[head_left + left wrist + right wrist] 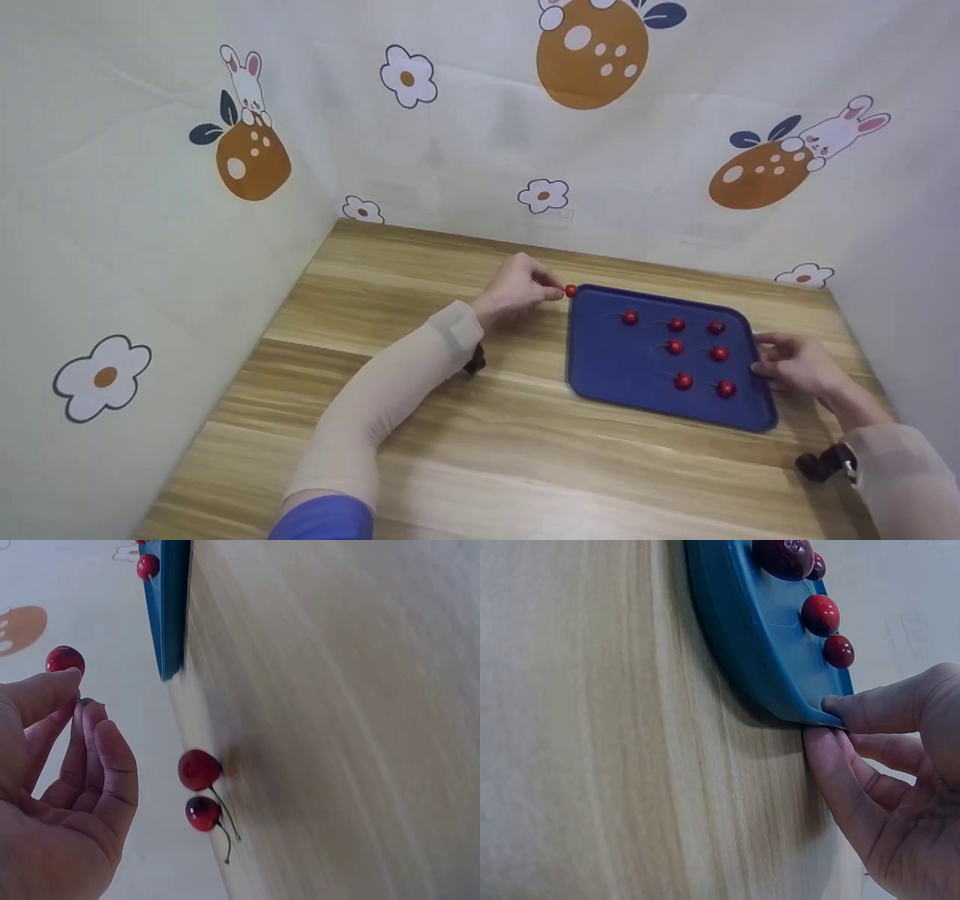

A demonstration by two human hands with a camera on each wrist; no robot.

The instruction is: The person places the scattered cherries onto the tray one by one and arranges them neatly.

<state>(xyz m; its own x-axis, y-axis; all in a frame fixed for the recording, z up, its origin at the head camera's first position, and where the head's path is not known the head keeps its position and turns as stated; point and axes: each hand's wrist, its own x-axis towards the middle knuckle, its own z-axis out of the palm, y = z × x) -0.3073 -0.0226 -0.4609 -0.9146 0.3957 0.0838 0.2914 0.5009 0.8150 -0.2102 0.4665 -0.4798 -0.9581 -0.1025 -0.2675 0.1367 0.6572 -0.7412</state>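
My left hand [523, 287] pinches a red cherry [65, 660] by its stem between thumb and fingertips. In the head view that cherry overlaps the far left corner of a blue tray [611, 364]. Several red cherries with thin stems lie on the tray, mostly toward its right half; one cherry [630, 317] sits alone further left. At the tray's right rim, my right hand [802, 365] grips the edge, thumb inside and fingers along the outer side. Two more cherries [199, 769] lie on the table below the left hand, hidden in the head view.
The tray stands on a wood-grain table [480, 465]. Pale cloth with a printed rabbit-and-fruit pattern [450, 150] hangs behind the table and along its sides. A dark wrist device [825, 461] is strapped at the right forearm, another [475, 361] at the left.
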